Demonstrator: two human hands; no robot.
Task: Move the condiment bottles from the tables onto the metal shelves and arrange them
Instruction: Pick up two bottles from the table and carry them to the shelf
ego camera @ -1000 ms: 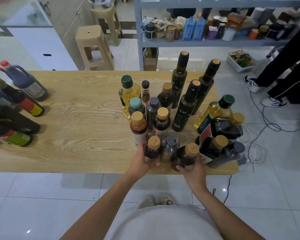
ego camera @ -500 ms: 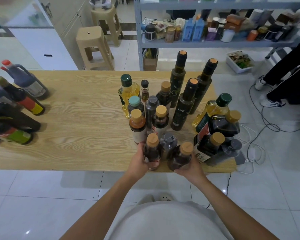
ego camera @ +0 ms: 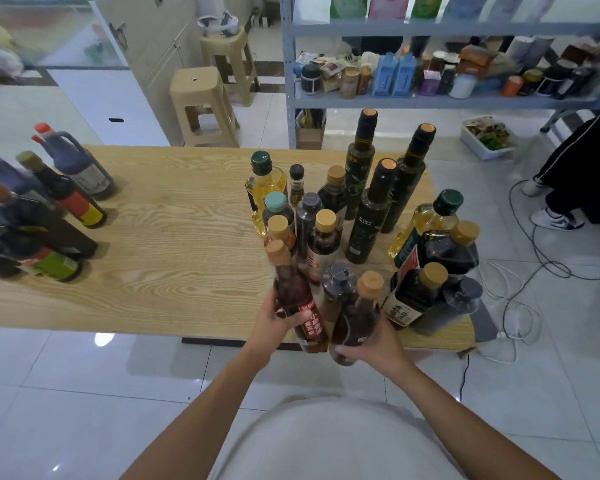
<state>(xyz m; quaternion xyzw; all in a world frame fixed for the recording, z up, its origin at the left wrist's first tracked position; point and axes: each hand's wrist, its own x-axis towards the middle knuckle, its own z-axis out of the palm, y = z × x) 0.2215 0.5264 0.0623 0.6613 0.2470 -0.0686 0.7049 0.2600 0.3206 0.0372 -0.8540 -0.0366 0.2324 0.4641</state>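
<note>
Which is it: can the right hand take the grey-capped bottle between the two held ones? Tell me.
Probably not yet: the right hand grips a tan-capped bottle, so its fingers are full. The grey-capped bottle stands right beside it, unblocked.

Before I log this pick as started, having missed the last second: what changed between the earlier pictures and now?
The left hand lifted the red-labelled bottle off the table and drew it toward the person, tilted, its base now past the front edge. The right hand did the same with the dark tan-capped bottle. Both hands already gripped them. The grey-capped bottle between them and the other bottles stayed put.
</note>
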